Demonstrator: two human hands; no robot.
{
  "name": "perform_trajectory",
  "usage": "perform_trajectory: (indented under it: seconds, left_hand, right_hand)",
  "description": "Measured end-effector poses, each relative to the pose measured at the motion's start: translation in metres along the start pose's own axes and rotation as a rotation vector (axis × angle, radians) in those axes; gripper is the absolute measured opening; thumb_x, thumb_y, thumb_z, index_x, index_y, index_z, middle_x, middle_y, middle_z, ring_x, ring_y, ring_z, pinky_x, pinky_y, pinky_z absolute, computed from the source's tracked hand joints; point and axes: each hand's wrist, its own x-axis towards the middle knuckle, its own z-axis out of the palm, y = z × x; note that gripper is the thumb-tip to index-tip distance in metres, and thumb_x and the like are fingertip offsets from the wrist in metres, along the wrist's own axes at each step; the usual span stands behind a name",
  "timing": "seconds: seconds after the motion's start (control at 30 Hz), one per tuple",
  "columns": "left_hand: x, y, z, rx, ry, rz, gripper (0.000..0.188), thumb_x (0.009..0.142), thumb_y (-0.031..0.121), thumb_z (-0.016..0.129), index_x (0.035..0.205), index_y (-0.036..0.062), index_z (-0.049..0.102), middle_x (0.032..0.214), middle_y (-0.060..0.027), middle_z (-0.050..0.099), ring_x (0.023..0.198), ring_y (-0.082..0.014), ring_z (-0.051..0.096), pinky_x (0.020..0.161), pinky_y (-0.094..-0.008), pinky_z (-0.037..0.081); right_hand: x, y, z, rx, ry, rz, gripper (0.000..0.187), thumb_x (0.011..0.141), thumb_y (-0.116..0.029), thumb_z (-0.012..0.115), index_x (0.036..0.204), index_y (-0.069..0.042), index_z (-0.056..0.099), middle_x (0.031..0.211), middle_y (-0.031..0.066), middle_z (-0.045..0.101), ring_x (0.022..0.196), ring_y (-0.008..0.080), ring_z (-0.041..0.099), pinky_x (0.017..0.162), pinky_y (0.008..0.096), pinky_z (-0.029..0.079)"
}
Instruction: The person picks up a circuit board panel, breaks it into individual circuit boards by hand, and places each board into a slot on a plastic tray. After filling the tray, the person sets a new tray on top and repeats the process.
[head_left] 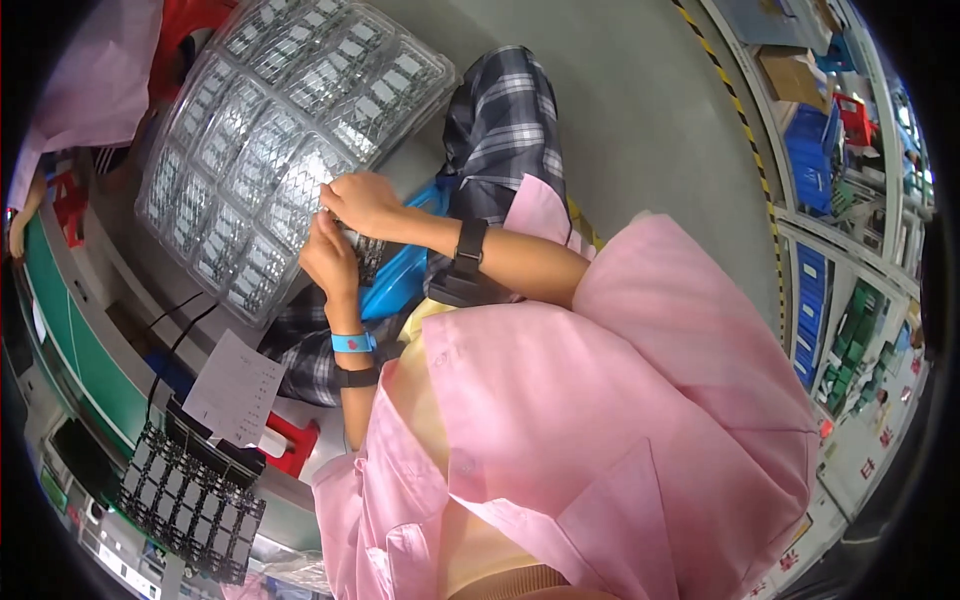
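My left hand (330,260), with a blue band (350,343) on its wrist, is closed with fingertips pressed together. Just above it, my right hand (362,204) is also closed, in a pinch, its fingers close to the left ones. Anything between the fingers is too small or hidden to make out. Both hands are at the near right edge of a stack of clear plastic trays (285,125), whose compartments hold small silvery parts. Under my wrists, partly covered, a dark board with small parts (368,252) lies over a blue plastic bin (398,283) between my knees.
At left stands a green-topped workbench (60,290). Near it are a white paper sheet (235,388), a black circuit-board panel (190,505) and a red stool (292,447). Another person's pink sleeve (100,75) shows at upper left. Shelving with blue bins (808,155) lines the right.
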Motion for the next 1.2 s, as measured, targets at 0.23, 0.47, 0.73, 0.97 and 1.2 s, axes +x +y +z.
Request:
perform_trajectory:
  seconds: [0.23, 0.47, 0.73, 0.97, 1.2]
  left_hand:
    - [0.030, -0.010, 0.013, -0.481, 0.019, -0.257, 0.034, 0.088, 0.023, 0.032, 0.063, 0.0009, 0.041, 0.055, -0.0034, 0.039, 0.054, -0.0118, 0.036, 0.051, -0.0270, 0.032]
    - [0.018, -0.028, 0.016, -0.098, 0.004, -0.132, 0.034, 0.087, 0.017, 0.024, 0.085, -0.0026, 0.051, 0.084, -0.0204, 0.054, 0.086, -0.0345, 0.049, 0.077, -0.0380, 0.036]
    - [0.020, -0.031, 0.012, -0.684, 0.150, -0.319, 0.038, 0.086, 0.028, 0.033, 0.066, -0.0001, 0.050, 0.062, -0.0150, 0.052, 0.062, -0.0263, 0.052, 0.059, -0.0331, 0.039]
    - [0.000, -0.050, 0.008, -0.715, 0.239, -0.313, 0.037, 0.086, 0.028, 0.034, 0.067, 0.0002, 0.050, 0.061, -0.0124, 0.051, 0.060, -0.0225, 0.051, 0.059, -0.0320, 0.038]
    - [-0.014, -0.062, -0.005, -0.691, 0.303, -0.360, 0.035, 0.086, 0.028, 0.035, 0.068, 0.0009, 0.050, 0.064, -0.0145, 0.054, 0.062, -0.0282, 0.053, 0.057, -0.0353, 0.039]
  right_hand:
    - [0.073, 0.034, -0.077, 0.031, 0.434, 0.111, 0.049, 0.083, -0.038, 0.032, 0.062, 0.001, 0.055, 0.060, 0.0216, 0.052, 0.063, 0.0365, 0.053, 0.057, 0.0453, 0.039]
    - [0.125, 0.046, -0.099, -0.379, 0.348, -0.076, 0.026, 0.081, -0.026, 0.042, 0.097, -0.008, 0.050, 0.093, 0.0141, 0.054, 0.083, 0.0334, 0.052, 0.068, 0.0406, 0.042]
    - [0.111, 0.062, -0.085, -0.779, 0.484, -0.449, 0.015, 0.072, -0.008, 0.052, 0.086, -0.008, 0.049, 0.086, 0.0119, 0.046, 0.089, 0.0294, 0.044, 0.073, 0.0372, 0.036]
    - [0.092, 0.066, -0.086, -0.924, 0.602, -0.453, 0.033, 0.065, -0.013, 0.063, 0.094, -0.008, 0.048, 0.094, 0.0099, 0.045, 0.095, 0.0268, 0.040, 0.076, 0.0363, 0.034]
    - [0.083, 0.057, -0.094, -1.011, 0.579, -0.358, 0.039, 0.064, -0.017, 0.065, 0.098, -0.010, 0.047, 0.099, 0.0100, 0.043, 0.097, 0.0271, 0.038, 0.082, 0.0375, 0.029]
